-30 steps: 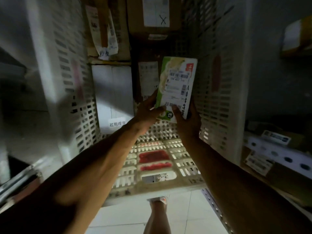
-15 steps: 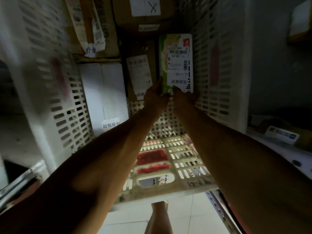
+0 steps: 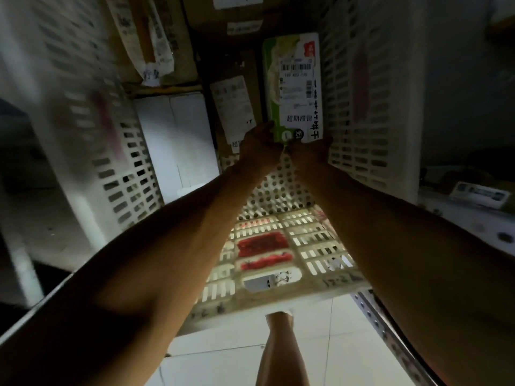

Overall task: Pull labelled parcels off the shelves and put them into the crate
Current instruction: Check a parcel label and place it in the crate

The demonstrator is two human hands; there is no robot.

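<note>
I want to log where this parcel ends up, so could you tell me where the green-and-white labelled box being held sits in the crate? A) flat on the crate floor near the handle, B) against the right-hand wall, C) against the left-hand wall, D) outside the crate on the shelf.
B: both hands hold the green-and-white box by its near end, alongside the crate's right wall.

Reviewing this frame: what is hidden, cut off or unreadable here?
Head view only:
- Green packet: its label print is too small and blurred to read; whether it touches the crate wall beside it is unclear.
- Left hand and right hand: fingertips are hidden behind the packet's lower edge.
- Brown box: cut off by the top edge.
- White box: partly hidden by the left forearm.
</note>
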